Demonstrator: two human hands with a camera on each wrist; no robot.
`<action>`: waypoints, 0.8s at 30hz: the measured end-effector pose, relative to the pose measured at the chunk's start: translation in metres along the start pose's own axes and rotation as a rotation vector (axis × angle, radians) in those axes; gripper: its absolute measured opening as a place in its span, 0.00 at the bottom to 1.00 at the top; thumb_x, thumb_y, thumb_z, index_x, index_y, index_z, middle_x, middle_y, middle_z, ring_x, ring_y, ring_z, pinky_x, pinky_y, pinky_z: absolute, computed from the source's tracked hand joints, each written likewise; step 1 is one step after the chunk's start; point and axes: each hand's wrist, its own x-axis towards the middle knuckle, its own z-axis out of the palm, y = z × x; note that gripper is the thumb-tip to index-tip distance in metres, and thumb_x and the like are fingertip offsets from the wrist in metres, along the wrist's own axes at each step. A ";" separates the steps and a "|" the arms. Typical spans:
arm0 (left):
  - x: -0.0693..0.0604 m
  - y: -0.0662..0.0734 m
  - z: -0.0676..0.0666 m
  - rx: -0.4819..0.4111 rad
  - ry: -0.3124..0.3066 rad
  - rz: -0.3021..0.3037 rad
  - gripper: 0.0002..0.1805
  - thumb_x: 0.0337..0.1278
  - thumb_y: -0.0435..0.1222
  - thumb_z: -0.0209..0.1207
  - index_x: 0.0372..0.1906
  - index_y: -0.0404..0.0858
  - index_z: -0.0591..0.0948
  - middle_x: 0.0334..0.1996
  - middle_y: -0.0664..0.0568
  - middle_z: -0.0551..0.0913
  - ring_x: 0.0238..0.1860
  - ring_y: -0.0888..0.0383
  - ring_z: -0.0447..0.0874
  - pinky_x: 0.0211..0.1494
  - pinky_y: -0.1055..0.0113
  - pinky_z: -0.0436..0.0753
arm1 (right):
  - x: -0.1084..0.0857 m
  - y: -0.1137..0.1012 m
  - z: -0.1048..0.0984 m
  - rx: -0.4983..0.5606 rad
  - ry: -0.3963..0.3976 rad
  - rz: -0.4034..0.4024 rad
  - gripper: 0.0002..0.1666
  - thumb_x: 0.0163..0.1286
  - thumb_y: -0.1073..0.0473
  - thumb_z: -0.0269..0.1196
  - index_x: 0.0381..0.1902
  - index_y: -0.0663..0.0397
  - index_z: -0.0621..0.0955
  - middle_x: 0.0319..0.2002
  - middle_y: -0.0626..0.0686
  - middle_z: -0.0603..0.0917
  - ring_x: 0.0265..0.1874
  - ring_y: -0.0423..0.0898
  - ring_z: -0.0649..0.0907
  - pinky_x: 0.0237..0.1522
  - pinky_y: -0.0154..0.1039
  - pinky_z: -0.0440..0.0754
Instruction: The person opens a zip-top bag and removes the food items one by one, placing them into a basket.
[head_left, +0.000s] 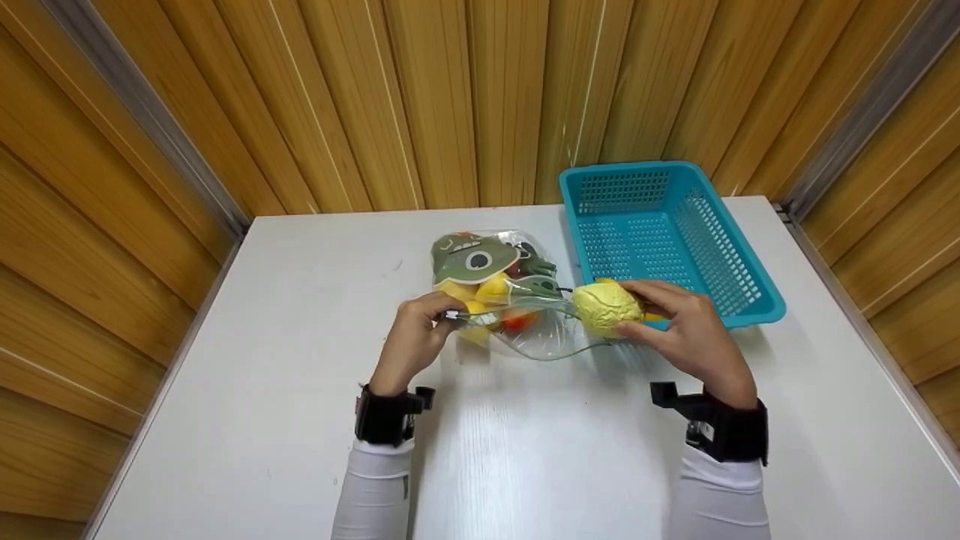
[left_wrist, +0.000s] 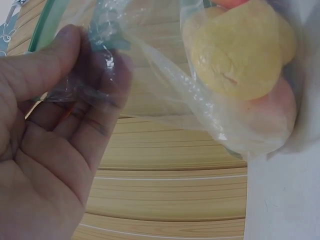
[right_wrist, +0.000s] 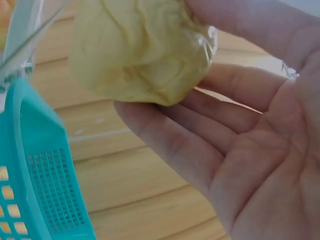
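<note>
My left hand (head_left: 415,337) pinches the left edge of the open mouth of a clear plastic zip bag (head_left: 547,341). Printed on the bag is a green cartoon face with a big eye, and inside lie several yellow and red fruit-like pieces. In the left wrist view, a yellow round piece (left_wrist: 237,55) shows through the plastic. At the right end of the bag's mouth, my right hand (head_left: 686,330) holds a pale yellow, wrinkled lump (head_left: 606,307) between thumb and fingers. The right wrist view shows the lump (right_wrist: 140,50) close up; its kind is unclear.
A teal plastic basket (head_left: 750,262) with perforated walls stands at the back right of the white table (head_left: 300,360), just behind my right hand. Part of something yellow-orange (head_left: 654,316) shows beside that hand at the basket's front. Wood-patterned panels (head_left: 435,105) enclose the table.
</note>
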 end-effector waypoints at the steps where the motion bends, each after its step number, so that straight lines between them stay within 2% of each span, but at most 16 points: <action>1: 0.000 0.000 0.000 -0.001 0.001 0.002 0.08 0.53 0.20 0.67 0.34 0.34 0.89 0.35 0.48 0.89 0.38 0.55 0.85 0.44 0.61 0.85 | 0.000 0.002 -0.001 -0.006 0.022 0.005 0.32 0.62 0.64 0.75 0.63 0.66 0.80 0.59 0.64 0.84 0.55 0.61 0.84 0.51 0.16 0.75; 6: 0.000 0.000 0.000 -0.003 0.004 0.001 0.08 0.53 0.20 0.67 0.34 0.34 0.88 0.35 0.49 0.89 0.38 0.55 0.85 0.45 0.61 0.85 | -0.002 0.013 -0.006 -0.021 0.150 0.022 0.31 0.62 0.66 0.75 0.63 0.66 0.80 0.59 0.65 0.83 0.55 0.60 0.84 0.51 0.14 0.73; 10: 0.000 0.000 0.000 -0.007 0.004 0.003 0.09 0.53 0.20 0.68 0.33 0.35 0.89 0.34 0.50 0.88 0.37 0.57 0.83 0.44 0.63 0.83 | -0.002 0.022 -0.008 -0.006 0.254 0.042 0.31 0.63 0.69 0.73 0.64 0.69 0.79 0.59 0.66 0.82 0.55 0.53 0.83 0.52 0.15 0.74; 14: 0.000 0.000 0.000 -0.008 0.007 0.012 0.09 0.52 0.19 0.68 0.33 0.36 0.89 0.33 0.51 0.88 0.35 0.58 0.82 0.42 0.64 0.81 | -0.001 0.031 -0.009 -0.037 0.327 0.092 0.31 0.63 0.69 0.73 0.64 0.70 0.79 0.59 0.68 0.81 0.55 0.56 0.83 0.52 0.13 0.71; 15: 0.000 0.000 0.000 -0.008 0.007 0.012 0.09 0.52 0.19 0.68 0.33 0.36 0.88 0.33 0.51 0.88 0.36 0.58 0.82 0.42 0.64 0.82 | -0.001 0.033 -0.010 -0.055 0.341 0.112 0.31 0.64 0.68 0.73 0.64 0.70 0.79 0.59 0.68 0.81 0.55 0.60 0.82 0.53 0.14 0.70; 17: -0.001 0.000 0.000 -0.007 0.005 0.009 0.09 0.53 0.20 0.68 0.33 0.36 0.88 0.34 0.50 0.88 0.37 0.57 0.83 0.43 0.63 0.83 | 0.000 0.037 -0.010 -0.089 0.368 0.161 0.31 0.64 0.67 0.73 0.64 0.70 0.79 0.59 0.68 0.81 0.56 0.61 0.82 0.58 0.23 0.76; 19: -0.001 0.000 0.001 -0.008 0.003 0.006 0.09 0.53 0.20 0.67 0.33 0.35 0.88 0.34 0.50 0.88 0.38 0.57 0.85 0.44 0.62 0.84 | 0.000 0.041 -0.012 -0.113 0.388 0.213 0.31 0.65 0.66 0.73 0.65 0.69 0.78 0.61 0.69 0.80 0.59 0.63 0.80 0.63 0.38 0.79; 22: -0.001 0.000 0.000 -0.009 0.000 0.004 0.08 0.53 0.20 0.67 0.34 0.35 0.89 0.35 0.49 0.88 0.39 0.56 0.85 0.45 0.61 0.85 | 0.000 0.049 -0.013 -0.136 0.409 0.276 0.33 0.65 0.66 0.73 0.66 0.69 0.77 0.63 0.70 0.78 0.61 0.67 0.78 0.63 0.62 0.77; 24: -0.001 0.001 0.000 -0.009 0.000 0.004 0.08 0.54 0.20 0.67 0.34 0.35 0.89 0.35 0.49 0.88 0.39 0.56 0.85 0.46 0.61 0.85 | -0.001 0.055 -0.014 -0.143 0.415 0.303 0.33 0.64 0.66 0.73 0.66 0.70 0.77 0.64 0.71 0.77 0.62 0.69 0.77 0.63 0.64 0.76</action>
